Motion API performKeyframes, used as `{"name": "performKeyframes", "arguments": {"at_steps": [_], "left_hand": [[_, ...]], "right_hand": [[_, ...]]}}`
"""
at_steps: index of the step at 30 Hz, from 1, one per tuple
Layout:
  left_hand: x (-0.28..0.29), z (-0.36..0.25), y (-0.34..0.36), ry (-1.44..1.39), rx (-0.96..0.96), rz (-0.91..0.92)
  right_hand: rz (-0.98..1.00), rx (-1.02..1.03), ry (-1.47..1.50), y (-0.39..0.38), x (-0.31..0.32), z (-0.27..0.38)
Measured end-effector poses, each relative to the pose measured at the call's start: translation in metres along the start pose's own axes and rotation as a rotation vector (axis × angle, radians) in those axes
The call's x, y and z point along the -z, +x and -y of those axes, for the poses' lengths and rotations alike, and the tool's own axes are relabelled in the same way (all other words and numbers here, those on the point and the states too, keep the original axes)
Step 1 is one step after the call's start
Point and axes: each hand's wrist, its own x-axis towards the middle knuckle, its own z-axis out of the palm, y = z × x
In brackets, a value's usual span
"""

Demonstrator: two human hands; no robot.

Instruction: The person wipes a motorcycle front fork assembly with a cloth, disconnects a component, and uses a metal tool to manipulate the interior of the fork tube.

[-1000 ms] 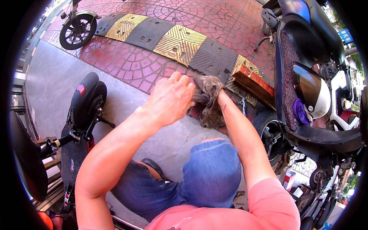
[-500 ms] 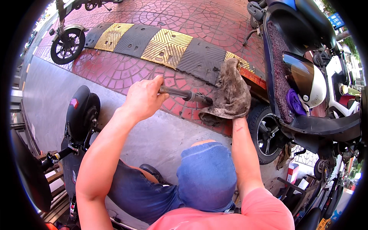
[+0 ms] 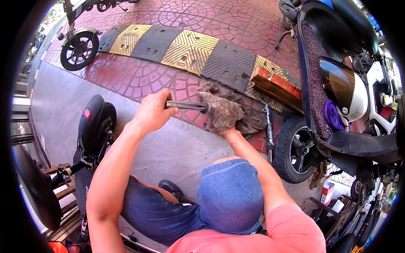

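Note:
My left hand [image 3: 154, 109] is closed round one end of a shiny metal shock absorber tube [image 3: 185, 105], held nearly level above the paving edge. A dark collar sits on the tube, and its right part disappears into a dirty grey-brown rag [image 3: 228, 111]. My right hand [image 3: 229, 131] grips that rag around the tube; its fingers are hidden in the cloth. Loose folds of the rag hang to the right. Beside the scooter wheel, a second shock absorber [image 3: 269, 128] stands out just right of the cloth.
At right stands a scooter [image 3: 310, 80] with its wheel [image 3: 295, 149] near my right arm and a helmet [image 3: 344, 90] on it. A red-topped wooden block [image 3: 276, 86] touches the yellow-black speed ramp [image 3: 190, 50]. A black wheel with fender [image 3: 95, 126] is at left.
My right hand and the rag have moved left along the tube toward my left hand. The second shock absorber and the wooden block's end now show. The view has shifted slightly.

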Motion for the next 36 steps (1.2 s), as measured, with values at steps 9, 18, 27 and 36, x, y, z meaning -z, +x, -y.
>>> {"name": "performKeyframes", "arguments": {"at_steps": [9, 18, 27, 36], "left_hand": [[-0.001, -0.019, -0.002, -0.062, -0.189, -0.073], [0.0, -0.035, -0.003, 0.135, -0.52, -0.086], [0.004, 0.003, -0.01, 0.236, -0.208, 0.009], [0.012, -0.035, -0.008, 0.301, -0.19, 0.092]], "right_hand": [[-0.009, -0.109, -0.158, 0.008, -0.007, -0.022], [0.074, -0.306, -0.118, 0.027, -0.025, -0.115], [-0.512, -0.494, 1.581, -0.026, 0.096, -0.041], [-0.208, -0.082, -0.769, -0.104, 0.03, -0.09]]}}
